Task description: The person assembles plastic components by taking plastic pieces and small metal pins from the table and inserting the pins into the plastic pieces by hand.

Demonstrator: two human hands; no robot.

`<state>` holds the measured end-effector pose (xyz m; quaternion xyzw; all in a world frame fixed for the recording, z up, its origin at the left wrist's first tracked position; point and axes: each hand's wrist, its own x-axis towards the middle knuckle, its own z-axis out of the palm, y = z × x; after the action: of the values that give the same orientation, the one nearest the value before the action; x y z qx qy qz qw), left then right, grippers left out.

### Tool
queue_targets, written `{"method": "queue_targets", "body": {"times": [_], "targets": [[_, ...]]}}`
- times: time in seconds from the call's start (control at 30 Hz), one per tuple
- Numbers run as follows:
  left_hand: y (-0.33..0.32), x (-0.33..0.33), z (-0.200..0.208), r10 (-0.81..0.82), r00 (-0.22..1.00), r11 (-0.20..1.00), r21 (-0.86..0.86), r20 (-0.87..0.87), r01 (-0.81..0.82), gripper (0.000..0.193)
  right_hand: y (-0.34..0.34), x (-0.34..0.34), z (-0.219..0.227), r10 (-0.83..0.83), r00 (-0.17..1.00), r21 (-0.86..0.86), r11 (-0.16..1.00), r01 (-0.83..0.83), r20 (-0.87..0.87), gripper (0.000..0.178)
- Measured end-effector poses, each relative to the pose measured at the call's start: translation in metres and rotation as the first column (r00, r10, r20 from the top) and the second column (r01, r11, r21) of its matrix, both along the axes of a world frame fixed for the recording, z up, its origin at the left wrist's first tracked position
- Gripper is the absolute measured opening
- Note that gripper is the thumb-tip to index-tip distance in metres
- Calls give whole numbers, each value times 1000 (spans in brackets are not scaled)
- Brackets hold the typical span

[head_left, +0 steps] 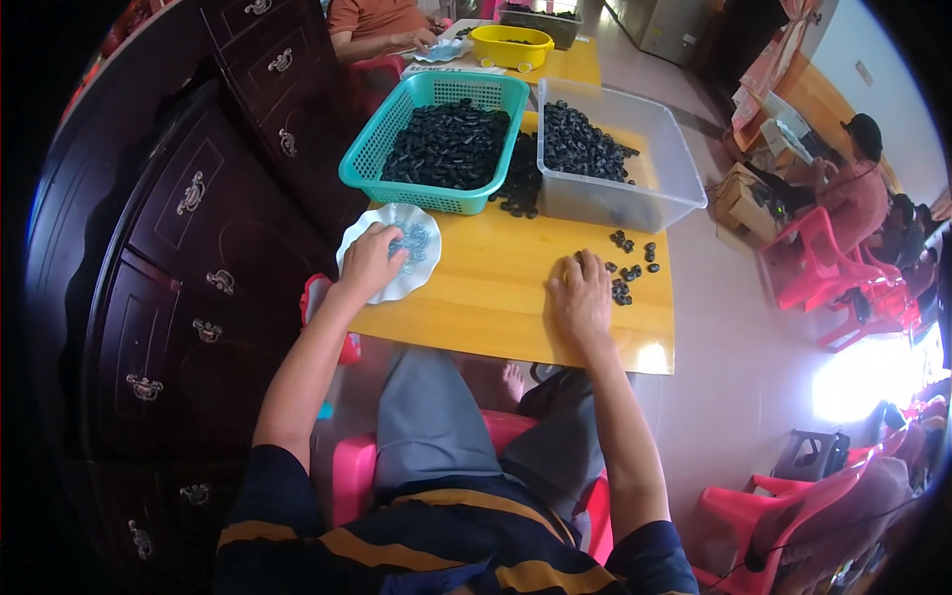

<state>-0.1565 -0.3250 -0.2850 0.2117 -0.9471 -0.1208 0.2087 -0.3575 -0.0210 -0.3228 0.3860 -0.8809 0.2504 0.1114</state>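
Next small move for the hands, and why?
I'd probably have the left hand pinch up one clear bit from the white plate: its fingertips are at the clear bits, while the right hand is down by loose black pieces on the table.

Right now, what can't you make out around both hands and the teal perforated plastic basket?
All in the head view:
Whether the left hand grips any small translucent bluish pieces: the hand itself hides this.
What lies beneath the right hand: the hand covers it.
The floor of the teal basket: heaped small black pieces bury it.
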Motion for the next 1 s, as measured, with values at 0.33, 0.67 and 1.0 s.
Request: {"method": "queue_targets", "body": {"times": [0.33, 0.67, 1.0], "targets": [[-2, -4, 0, -49, 996, 999, -23, -68, 47, 19, -8, 16, -7, 147, 988, -39, 988, -149, -44, 38], [0, -5, 3, -96, 992, 994, -55, -82, 91, 14, -3, 20, -3, 206, 978, -39, 977, -208, -43, 36], [-3, -4, -1, -82, 993, 995, -71, -85, 77, 14, 35, 27, 7, 137, 990, -78, 988, -135, 20, 45]]}}
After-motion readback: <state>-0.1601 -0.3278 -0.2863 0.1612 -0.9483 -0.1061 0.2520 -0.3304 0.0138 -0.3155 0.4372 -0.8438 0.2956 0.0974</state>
